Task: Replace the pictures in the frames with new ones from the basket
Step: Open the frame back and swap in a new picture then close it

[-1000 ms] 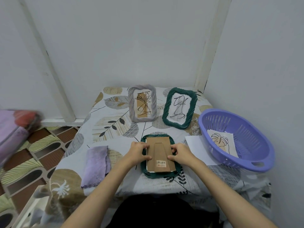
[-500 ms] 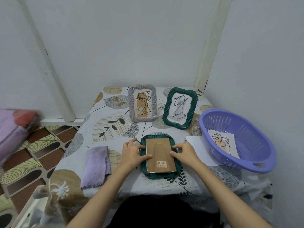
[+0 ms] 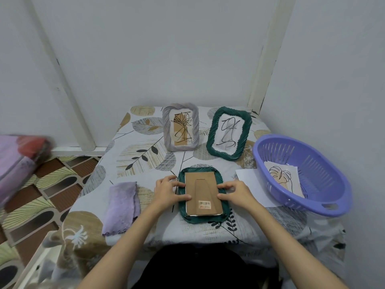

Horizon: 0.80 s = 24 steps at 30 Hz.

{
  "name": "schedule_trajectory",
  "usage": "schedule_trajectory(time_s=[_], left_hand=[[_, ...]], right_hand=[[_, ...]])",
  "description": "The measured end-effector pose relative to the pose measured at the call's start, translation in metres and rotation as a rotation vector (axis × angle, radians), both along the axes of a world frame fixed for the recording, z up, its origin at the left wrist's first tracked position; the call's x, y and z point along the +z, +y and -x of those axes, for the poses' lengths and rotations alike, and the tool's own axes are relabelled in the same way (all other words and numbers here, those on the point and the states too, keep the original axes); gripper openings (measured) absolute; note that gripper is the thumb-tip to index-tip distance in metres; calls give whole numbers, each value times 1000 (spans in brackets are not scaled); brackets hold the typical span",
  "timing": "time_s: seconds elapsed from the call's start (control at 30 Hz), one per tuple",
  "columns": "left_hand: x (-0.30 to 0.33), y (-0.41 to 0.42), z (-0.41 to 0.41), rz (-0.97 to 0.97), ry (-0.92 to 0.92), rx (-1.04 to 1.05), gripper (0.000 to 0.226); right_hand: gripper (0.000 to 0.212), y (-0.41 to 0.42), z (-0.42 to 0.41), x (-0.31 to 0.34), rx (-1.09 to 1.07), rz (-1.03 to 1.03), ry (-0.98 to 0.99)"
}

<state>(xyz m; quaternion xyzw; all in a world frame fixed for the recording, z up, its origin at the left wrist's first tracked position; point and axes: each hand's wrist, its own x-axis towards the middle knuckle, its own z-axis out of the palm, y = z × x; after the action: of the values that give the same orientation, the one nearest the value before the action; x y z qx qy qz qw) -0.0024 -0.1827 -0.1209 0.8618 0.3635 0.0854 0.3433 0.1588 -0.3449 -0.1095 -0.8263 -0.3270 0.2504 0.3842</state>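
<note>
Centrally: fingertips (image 3: 183, 197) of left hand (image 3: 166, 192) and right hand (image 3: 237, 192), straight, pressing on opposite side edges of cardboard backing (image 3: 203, 195), gripping nothing. Backing seated in face-down green frame (image 3: 203, 217), flat on leaf-print tablecloth (image 3: 141, 155). Behind, upright: grey frame (image 3: 180, 127), second green frame (image 3: 229, 132), each holding a line drawing. Right: purple basket (image 3: 325, 176) containing leaf picture (image 3: 281, 177); white sheet (image 3: 250, 182) beside it. Left: folded lilac cloth (image 3: 121, 207).

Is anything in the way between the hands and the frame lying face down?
Nothing visible. The left hand and the right hand already rest on the frame, fingers on the side edges of its brown back board. That board covers whatever picture is inside.
</note>
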Motion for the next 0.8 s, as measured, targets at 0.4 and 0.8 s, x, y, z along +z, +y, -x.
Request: schedule_trajectory(time_s=[0.4,0.8], left_hand=[[5,14,-14,-37,-88,71,52],[-10,34,-44,-77,-84,109,36]], right_hand=[[30,10,-19,3,-63,-41,-93],[33,56,-40,-13,14,-49,-193]])
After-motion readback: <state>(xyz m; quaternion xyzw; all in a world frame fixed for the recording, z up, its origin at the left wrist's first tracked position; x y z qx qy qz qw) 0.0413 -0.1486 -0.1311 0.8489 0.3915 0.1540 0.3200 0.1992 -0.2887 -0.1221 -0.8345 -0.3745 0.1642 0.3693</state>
